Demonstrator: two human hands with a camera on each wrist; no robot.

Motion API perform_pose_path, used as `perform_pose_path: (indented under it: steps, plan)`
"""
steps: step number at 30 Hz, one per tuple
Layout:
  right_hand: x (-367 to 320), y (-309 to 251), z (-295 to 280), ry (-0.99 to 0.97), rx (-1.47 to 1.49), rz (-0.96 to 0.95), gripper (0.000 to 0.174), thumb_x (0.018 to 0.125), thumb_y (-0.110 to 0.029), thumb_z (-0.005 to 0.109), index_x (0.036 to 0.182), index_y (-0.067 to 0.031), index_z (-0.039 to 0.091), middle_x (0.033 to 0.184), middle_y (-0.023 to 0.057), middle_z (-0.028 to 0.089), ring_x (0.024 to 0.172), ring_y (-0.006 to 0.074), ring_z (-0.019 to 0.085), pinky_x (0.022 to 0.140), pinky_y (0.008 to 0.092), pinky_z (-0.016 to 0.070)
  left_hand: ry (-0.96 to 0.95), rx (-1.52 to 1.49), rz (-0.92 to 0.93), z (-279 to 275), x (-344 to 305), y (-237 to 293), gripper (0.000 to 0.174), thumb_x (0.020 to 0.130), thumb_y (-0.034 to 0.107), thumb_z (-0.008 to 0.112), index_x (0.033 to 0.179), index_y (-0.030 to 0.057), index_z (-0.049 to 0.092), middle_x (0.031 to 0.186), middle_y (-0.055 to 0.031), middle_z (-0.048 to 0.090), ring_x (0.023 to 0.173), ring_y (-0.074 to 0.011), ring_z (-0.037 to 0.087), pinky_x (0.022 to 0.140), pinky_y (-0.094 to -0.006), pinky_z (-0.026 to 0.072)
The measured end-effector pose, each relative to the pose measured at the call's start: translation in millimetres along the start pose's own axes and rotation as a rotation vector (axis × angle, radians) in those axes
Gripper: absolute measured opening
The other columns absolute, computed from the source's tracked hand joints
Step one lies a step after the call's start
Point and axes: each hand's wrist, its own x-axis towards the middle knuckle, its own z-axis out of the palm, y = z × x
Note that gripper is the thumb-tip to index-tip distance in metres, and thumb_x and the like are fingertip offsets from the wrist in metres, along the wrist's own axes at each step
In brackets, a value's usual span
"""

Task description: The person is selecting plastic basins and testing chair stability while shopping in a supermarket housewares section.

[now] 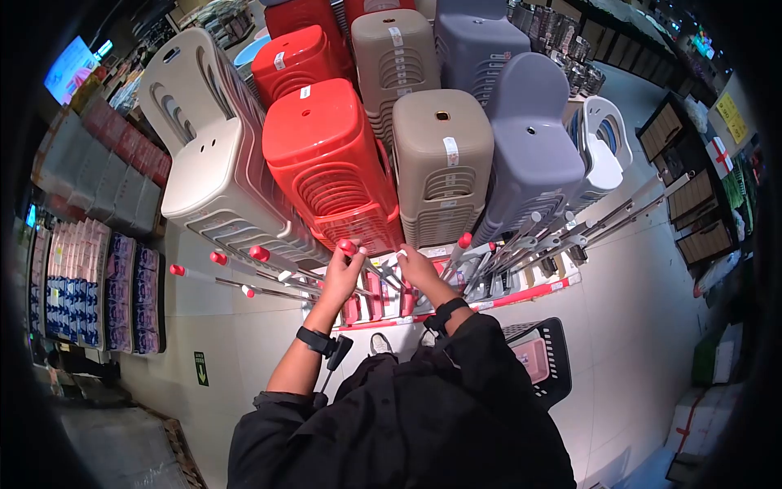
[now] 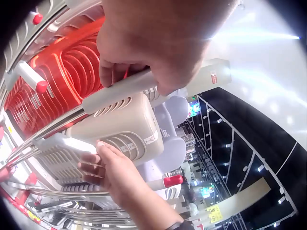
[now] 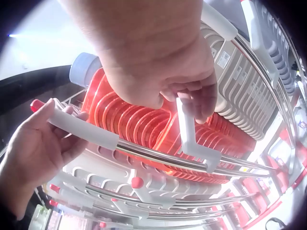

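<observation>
The left hand (image 1: 340, 273) grips the red-tipped end of a white handle (image 1: 349, 248) on a metal pole; in the right wrist view this hand (image 3: 45, 146) has thumb and fingers around the white grip (image 3: 86, 130). The right hand (image 1: 417, 269) pinches a white plastic lever (image 3: 184, 125) beside that pole, and in the left wrist view the hand (image 2: 117, 179) holds the white piece (image 2: 72, 144) between thumb and fingers. Behind both hands stand stacked red stools (image 1: 314, 130) and beige stools (image 1: 444, 134).
More poles with red-tipped handles (image 1: 259, 254) lean at left and right of the hands. Grey chairs (image 1: 533, 138) and white chairs (image 1: 204, 167) are stacked behind. A black basket (image 1: 558, 359) holding a pink item (image 1: 532, 359) is on the floor at right.
</observation>
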Motion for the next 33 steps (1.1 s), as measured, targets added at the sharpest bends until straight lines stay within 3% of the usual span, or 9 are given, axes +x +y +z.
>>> perform_pose_path:
  steps: [2, 3, 19, 22, 25, 26, 28, 30, 33]
  plan:
    - [-9, -23, -14, -0.001, -0.092, 0.209, 0.045, 0.095, -0.031, 0.046, 0.132, -0.0062, 0.049, 0.115, 0.0255, 0.062, 0.107, 0.0430, 0.060, 0.091, 0.0511, 0.0468, -0.010, 0.035, -0.029, -1, -2, -4, 0.036, 0.093, 0.026, 0.064, 0.119, 0.0019, 0.056, 0.105, -0.0080, 0.063, 0.099, -0.0149, 0.058, 0.090, -0.0299, 0.0453]
    - [-8, -22, -12, 0.044, -0.126, 0.218, 0.039, 0.096, -0.028, 0.045, 0.128, -0.0083, 0.052, 0.110, 0.0250, 0.065, 0.103, 0.0427, 0.062, 0.088, 0.0521, 0.0479, -0.013, 0.033, -0.025, -1, -4, -1, 0.036, 0.093, 0.026, 0.064, 0.119, 0.0020, 0.056, 0.106, -0.0084, 0.063, 0.101, -0.0149, 0.057, 0.090, -0.0301, 0.0449]
    - [6, -1, -1, 0.023, -0.137, 0.172, 0.034, 0.095, -0.028, 0.046, 0.124, -0.0119, 0.055, 0.104, 0.0267, 0.065, 0.100, 0.0447, 0.061, 0.087, 0.0523, 0.0481, 0.001, 0.088, -0.083, -4, -5, -5, 0.034, 0.094, 0.021, 0.063, 0.120, 0.0009, 0.055, 0.110, -0.0064, 0.062, 0.102, -0.0135, 0.057, 0.092, -0.0286, 0.0444]
    - [5, -3, -3, 0.038, -0.126, 0.145, 0.038, 0.095, -0.029, 0.047, 0.128, -0.0100, 0.051, 0.102, 0.0266, 0.065, 0.099, 0.0455, 0.061, 0.087, 0.0527, 0.0480, -0.018, 0.068, -0.097, -3, -7, 3, 0.043, 0.091, 0.030, 0.065, 0.123, 0.0032, 0.054, 0.111, -0.0140, 0.062, 0.104, -0.0202, 0.059, 0.091, -0.0325, 0.0453]
    - [-16, -4, -12, -0.025, -0.091, 0.154, 0.054, 0.094, -0.028, 0.049, 0.142, -0.0095, 0.033, 0.103, 0.0272, 0.065, 0.099, 0.0441, 0.062, 0.086, 0.0515, 0.0486, 0.191, 0.393, 0.303, 0, -10, 30, 0.055, 0.088, 0.022, 0.067, 0.133, 0.0000, 0.045, 0.135, -0.0211, 0.047, 0.123, -0.0316, 0.048, 0.102, -0.0385, 0.0383]
    - [-26, 5, -14, -0.018, -0.021, 0.082, 0.052, 0.093, -0.029, 0.050, 0.139, -0.0097, 0.038, 0.103, 0.0264, 0.065, 0.100, 0.0429, 0.062, 0.086, 0.0501, 0.0487, 0.259, 0.469, 0.464, 1, -10, 52, 0.060, 0.086, 0.019, 0.068, 0.136, -0.0011, 0.042, 0.141, -0.0228, 0.041, 0.128, -0.0351, 0.043, 0.105, -0.0409, 0.0353]
    - [-57, 13, -39, -0.073, 0.029, -0.007, 0.045, 0.093, -0.032, 0.052, 0.131, -0.0088, 0.049, 0.101, 0.0246, 0.066, 0.097, 0.0406, 0.063, 0.084, 0.0479, 0.0493, 0.251, 0.501, 0.629, 8, -10, 91, 0.059, 0.088, 0.016, 0.066, 0.139, 0.0010, 0.039, 0.147, -0.0207, 0.034, 0.134, -0.0314, 0.038, 0.108, -0.0416, 0.0347]
    - [-87, 25, -62, 0.052, 0.108, -0.006, 0.033, 0.092, -0.032, 0.055, 0.114, -0.0086, 0.060, 0.087, 0.0187, 0.068, 0.086, 0.0378, 0.066, 0.075, 0.0452, 0.0504, 0.072, 0.362, 0.626, 26, -4, 106, 0.058, 0.086, 0.018, 0.068, 0.136, 0.0011, 0.043, 0.142, -0.0213, 0.041, 0.130, -0.0350, 0.043, 0.107, -0.0426, 0.0344]
    - [-117, 45, -100, 0.324, 0.115, 0.037, 0.025, 0.092, -0.027, 0.055, 0.108, -0.0085, 0.060, 0.081, 0.0167, 0.067, 0.080, 0.0368, 0.066, 0.070, 0.0446, 0.0509, -0.261, 0.193, 0.470, 72, 5, 90, 0.059, 0.088, 0.023, 0.068, 0.138, 0.0028, 0.044, 0.142, -0.0202, 0.043, 0.133, -0.0327, 0.041, 0.106, -0.0393, 0.0366]
